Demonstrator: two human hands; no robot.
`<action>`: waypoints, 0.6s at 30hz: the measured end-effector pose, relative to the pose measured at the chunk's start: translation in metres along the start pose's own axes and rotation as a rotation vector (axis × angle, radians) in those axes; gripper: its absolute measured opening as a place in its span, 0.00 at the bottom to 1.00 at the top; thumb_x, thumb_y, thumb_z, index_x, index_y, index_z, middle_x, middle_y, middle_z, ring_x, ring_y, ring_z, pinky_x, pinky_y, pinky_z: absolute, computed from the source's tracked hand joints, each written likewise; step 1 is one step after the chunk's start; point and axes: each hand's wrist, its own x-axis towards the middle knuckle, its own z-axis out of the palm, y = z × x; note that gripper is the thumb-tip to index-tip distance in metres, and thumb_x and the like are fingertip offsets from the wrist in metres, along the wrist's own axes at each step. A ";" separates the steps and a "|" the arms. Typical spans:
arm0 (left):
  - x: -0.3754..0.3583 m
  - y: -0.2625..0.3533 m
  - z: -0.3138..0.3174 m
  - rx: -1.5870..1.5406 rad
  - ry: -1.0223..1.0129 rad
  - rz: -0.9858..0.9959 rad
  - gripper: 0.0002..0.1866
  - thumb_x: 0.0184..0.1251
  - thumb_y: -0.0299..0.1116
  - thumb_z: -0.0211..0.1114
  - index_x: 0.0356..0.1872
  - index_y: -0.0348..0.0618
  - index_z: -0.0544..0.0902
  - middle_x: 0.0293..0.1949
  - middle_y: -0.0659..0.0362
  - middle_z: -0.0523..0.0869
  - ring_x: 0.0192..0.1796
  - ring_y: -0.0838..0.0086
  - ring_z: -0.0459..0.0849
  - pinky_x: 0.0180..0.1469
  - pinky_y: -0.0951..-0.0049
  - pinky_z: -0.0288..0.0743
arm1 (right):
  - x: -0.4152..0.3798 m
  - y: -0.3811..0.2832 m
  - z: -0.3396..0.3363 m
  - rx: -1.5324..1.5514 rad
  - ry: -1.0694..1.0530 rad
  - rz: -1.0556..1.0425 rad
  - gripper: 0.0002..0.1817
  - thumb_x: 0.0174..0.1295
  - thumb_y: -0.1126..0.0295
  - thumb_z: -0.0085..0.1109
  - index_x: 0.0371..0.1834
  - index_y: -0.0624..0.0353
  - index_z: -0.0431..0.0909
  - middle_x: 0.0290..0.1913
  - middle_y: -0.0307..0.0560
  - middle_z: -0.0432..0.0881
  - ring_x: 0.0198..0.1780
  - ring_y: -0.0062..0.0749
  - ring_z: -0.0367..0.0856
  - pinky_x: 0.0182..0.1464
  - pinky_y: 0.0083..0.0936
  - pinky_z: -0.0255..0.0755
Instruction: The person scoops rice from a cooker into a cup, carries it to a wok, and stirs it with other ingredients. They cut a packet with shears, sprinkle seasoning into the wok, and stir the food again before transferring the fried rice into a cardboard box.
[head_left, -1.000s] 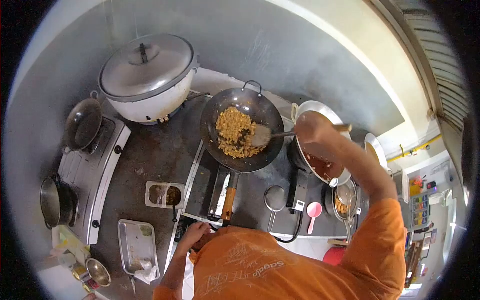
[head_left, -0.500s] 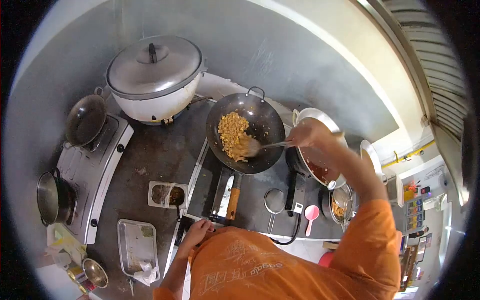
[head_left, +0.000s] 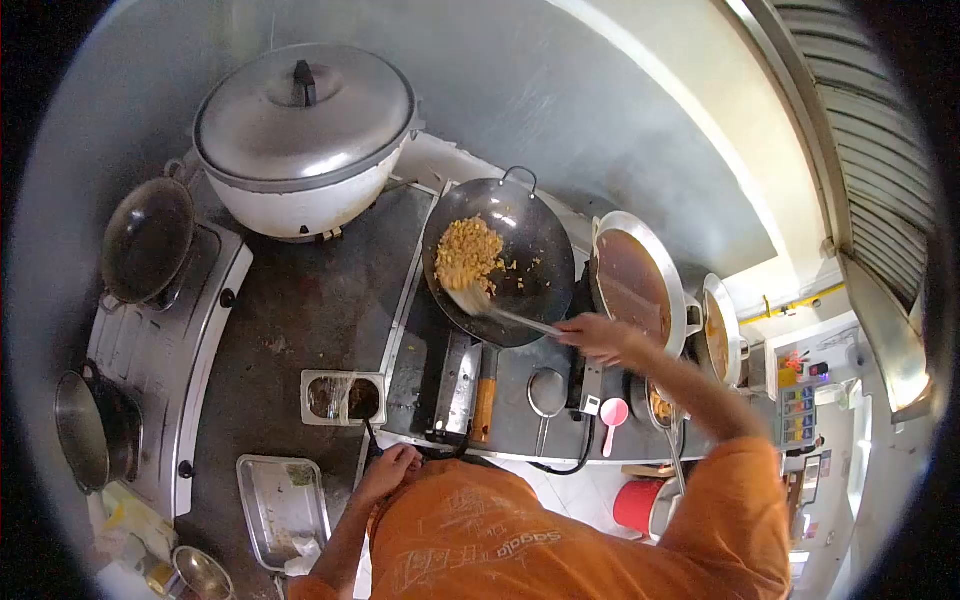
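My right hand (head_left: 605, 338) is closed round the handle of a metal wok spatula (head_left: 522, 321). Its blade rests in the chopped yellow-brown food (head_left: 470, 248), which looks like fried rice, on the left side of a dark wok (head_left: 545, 255). The wok has a loop handle at the back and a wooden handle (head_left: 485, 395) toward me. My left hand (head_left: 393, 470) is low by the counter's front edge, fingers curled; whatever is in them, if anything, is hidden. Just above it, a dark utensil handle (head_left: 371, 436) sticks out from a small metal container (head_left: 343, 397).
A large lidded cooker (head_left: 305, 150) stands at the back left. Left are a two-burner stove (head_left: 205, 330) with pans, and a metal tray (head_left: 283, 510). Right are a wide pot of reddish-brown liquid (head_left: 632, 280), another pot (head_left: 720, 330), a strainer (head_left: 547, 392) and a pink scoop (head_left: 614, 412).
My right hand has moved down and slightly left, bringing the spatula blade to the food's lower left edge. The liquid pot shows more fully. The camera view has shifted slightly.
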 end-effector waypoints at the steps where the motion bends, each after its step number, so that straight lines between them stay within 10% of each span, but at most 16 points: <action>1: 0.001 0.003 0.000 -0.030 -0.002 -0.040 0.20 0.80 0.43 0.50 0.46 0.35 0.80 0.39 0.54 0.86 0.43 0.72 0.85 0.49 0.70 0.78 | 0.001 -0.023 0.037 -0.025 0.197 0.044 0.20 0.72 0.63 0.52 0.66 0.51 0.73 0.24 0.40 0.76 0.21 0.21 0.72 0.23 0.24 0.70; 4: -0.003 0.020 -0.007 0.082 -0.065 0.070 0.20 0.81 0.43 0.49 0.48 0.35 0.80 0.40 0.53 0.86 0.45 0.70 0.85 0.50 0.70 0.77 | 0.109 0.019 0.108 0.005 0.578 -0.379 0.19 0.74 0.63 0.49 0.67 0.50 0.71 0.19 0.34 0.70 0.13 0.20 0.65 0.14 0.23 0.63; 9: -0.010 0.035 -0.005 0.244 -0.074 0.040 0.20 0.80 0.43 0.50 0.47 0.34 0.81 0.41 0.52 0.86 0.45 0.67 0.85 0.51 0.68 0.76 | 0.069 -0.008 0.098 1.468 -0.059 -0.242 0.18 0.78 0.54 0.40 0.63 0.47 0.71 0.19 0.32 0.62 0.12 0.15 0.56 0.10 0.19 0.53; 11: -0.009 0.029 -0.004 0.319 -0.080 0.042 0.20 0.79 0.43 0.50 0.47 0.34 0.81 0.41 0.52 0.87 0.46 0.67 0.86 0.51 0.67 0.76 | 0.041 0.000 0.070 1.523 -0.122 -0.182 0.19 0.79 0.53 0.38 0.63 0.44 0.71 0.19 0.30 0.60 0.12 0.13 0.51 0.10 0.17 0.50; 14: -0.011 0.030 0.001 0.214 -0.048 0.016 0.20 0.78 0.44 0.52 0.46 0.34 0.82 0.41 0.51 0.87 0.46 0.67 0.86 0.51 0.67 0.76 | 0.010 0.014 0.038 1.206 -0.082 -0.176 0.21 0.78 0.55 0.39 0.70 0.44 0.66 0.20 0.31 0.64 0.12 0.14 0.55 0.09 0.18 0.52; 16: -0.011 0.035 0.006 0.191 -0.031 -0.021 0.20 0.78 0.45 0.52 0.47 0.35 0.82 0.43 0.51 0.87 0.47 0.67 0.86 0.51 0.67 0.76 | -0.003 0.014 0.026 0.100 0.390 -0.095 0.27 0.77 0.58 0.43 0.77 0.44 0.57 0.22 0.41 0.75 0.14 0.25 0.70 0.13 0.26 0.63; 18: -0.008 0.036 0.011 0.172 -0.022 -0.011 0.20 0.78 0.45 0.53 0.47 0.35 0.82 0.43 0.51 0.87 0.47 0.67 0.86 0.51 0.67 0.76 | 0.055 0.076 0.020 -0.417 0.426 -0.158 0.28 0.76 0.62 0.42 0.78 0.49 0.53 0.27 0.50 0.79 0.21 0.36 0.78 0.19 0.32 0.71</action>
